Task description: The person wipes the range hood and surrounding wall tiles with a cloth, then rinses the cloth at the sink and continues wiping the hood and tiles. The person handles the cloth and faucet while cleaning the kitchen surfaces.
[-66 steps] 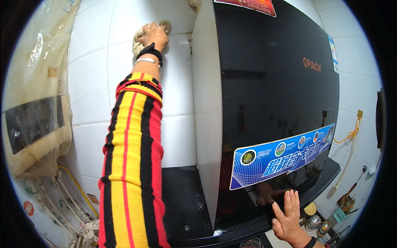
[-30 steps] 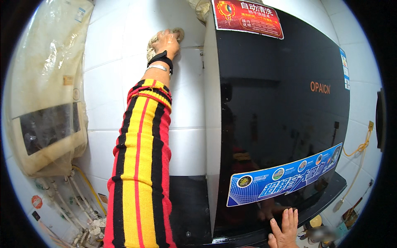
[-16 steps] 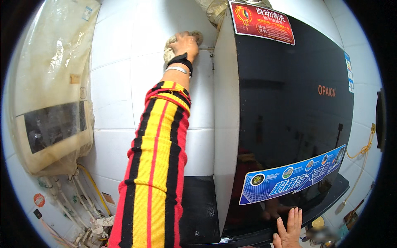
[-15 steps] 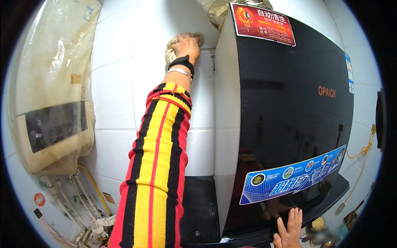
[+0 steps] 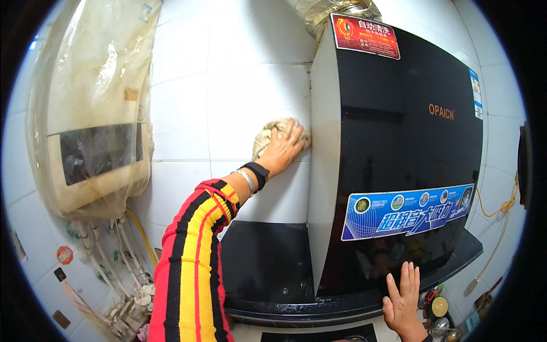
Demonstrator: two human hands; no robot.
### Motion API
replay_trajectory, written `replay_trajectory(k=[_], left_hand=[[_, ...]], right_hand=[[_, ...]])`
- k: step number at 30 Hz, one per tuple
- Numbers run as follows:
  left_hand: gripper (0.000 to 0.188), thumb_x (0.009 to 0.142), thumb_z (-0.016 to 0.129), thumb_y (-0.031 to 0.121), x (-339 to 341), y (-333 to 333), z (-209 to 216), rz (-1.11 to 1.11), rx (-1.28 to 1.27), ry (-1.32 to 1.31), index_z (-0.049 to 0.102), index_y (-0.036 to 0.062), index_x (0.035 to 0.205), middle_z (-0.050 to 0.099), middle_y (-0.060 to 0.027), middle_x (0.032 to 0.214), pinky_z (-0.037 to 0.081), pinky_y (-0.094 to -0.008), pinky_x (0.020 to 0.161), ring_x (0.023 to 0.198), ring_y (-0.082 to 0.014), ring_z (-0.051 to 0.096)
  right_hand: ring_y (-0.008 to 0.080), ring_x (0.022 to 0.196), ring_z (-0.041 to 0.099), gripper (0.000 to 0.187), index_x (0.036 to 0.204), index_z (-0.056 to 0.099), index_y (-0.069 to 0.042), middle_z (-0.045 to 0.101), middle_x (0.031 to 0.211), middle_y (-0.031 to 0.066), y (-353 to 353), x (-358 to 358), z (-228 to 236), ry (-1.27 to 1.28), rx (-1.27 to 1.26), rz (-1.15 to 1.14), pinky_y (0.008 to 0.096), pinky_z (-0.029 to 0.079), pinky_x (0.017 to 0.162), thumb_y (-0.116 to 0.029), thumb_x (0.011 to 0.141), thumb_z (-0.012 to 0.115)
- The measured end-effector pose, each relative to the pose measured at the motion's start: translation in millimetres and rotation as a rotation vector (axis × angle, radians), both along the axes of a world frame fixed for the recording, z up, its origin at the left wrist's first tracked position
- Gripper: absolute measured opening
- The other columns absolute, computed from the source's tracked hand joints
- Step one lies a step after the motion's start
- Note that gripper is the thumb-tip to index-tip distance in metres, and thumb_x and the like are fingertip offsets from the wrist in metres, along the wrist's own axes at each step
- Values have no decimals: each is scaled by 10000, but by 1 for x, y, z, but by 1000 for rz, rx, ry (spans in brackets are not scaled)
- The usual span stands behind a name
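Since the earlier frame, in the head view, the left hand is sitting lower on the white, glossy tiled wall and nearer to the tall, boxy, black-fronted range hood, with the crumpled beige cloth lying lower too. Now the cloth is resting against the tiles to the left of the hood, its right edge coming just beside the hood's pale side; whether the two are touching, I cannot tell. The left hand is spreading its fingers over the cloth and pressing it to the wall rather than pinching it. A black wristband and a silver bangle are circling that wrist, while a red, black and yellow striped knitted sleeve is covering the forearm.

The right hand is resting on the hood's lower front, its fingers pointing upward and its thumb standing apart. Just above it, a long blue label is sticking to the hood.

Well to the left of the hood, a cream water heater under a cloudy plastic cover is hanging above white pipes. A knotted yellow cord is hanging to the hood's right, and a black cooktop is showing below it.
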State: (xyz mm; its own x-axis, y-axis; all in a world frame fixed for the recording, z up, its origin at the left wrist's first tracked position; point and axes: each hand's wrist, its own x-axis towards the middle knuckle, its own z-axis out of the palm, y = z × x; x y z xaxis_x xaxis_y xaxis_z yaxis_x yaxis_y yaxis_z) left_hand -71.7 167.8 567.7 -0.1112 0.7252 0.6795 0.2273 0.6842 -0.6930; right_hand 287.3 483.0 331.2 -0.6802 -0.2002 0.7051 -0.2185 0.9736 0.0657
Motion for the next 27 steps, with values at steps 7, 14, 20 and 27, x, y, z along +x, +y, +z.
replay_trajectory(k=[7, 14, 20, 27], left_hand=[[442, 839, 646, 226, 12, -31, -26, 101, -281, 20, 595, 219, 1278, 328, -79, 1509, 369, -610, 979, 1446, -313, 227], [548, 825, 647, 75, -8, -16, 52, 96, 247, -158, 519, 234, 1333, 291, -104, 1539, 401, -618, 957, 1449, -377, 197], [433, 870, 618, 107, 13, -43, -31, 143, -400, -190, 613, 308, 1254, 274, -6, 1555, 347, -590, 1053, 1477, -285, 161], [293, 897, 566, 244, 31, -94, -90, 152, -519, -442, 677, 396, 1123, 384, 59, 1437, 346, -500, 1109, 1383, -255, 326]], right_hand=[[473, 1425, 209, 514, 1455, 402, -110, 210, 1556, 259, 2, -3, 0, 3, 37, -19, 607, 142, 1147, -280, 971, 361], [477, 1423, 215, 493, 1423, 453, -96, 218, 1558, 250, 1, -7, -4, 24, 29, -34, 606, 158, 1144, -302, 989, 341], [438, 1440, 210, 496, 1448, 432, -133, 213, 1572, 218, 4, -9, -8, 48, 42, -55, 572, 155, 1162, -296, 988, 345], [448, 1437, 209, 504, 1444, 432, -101, 213, 1569, 230, 5, -11, -7, 70, 72, -52, 571, 158, 1161, -268, 974, 362]])
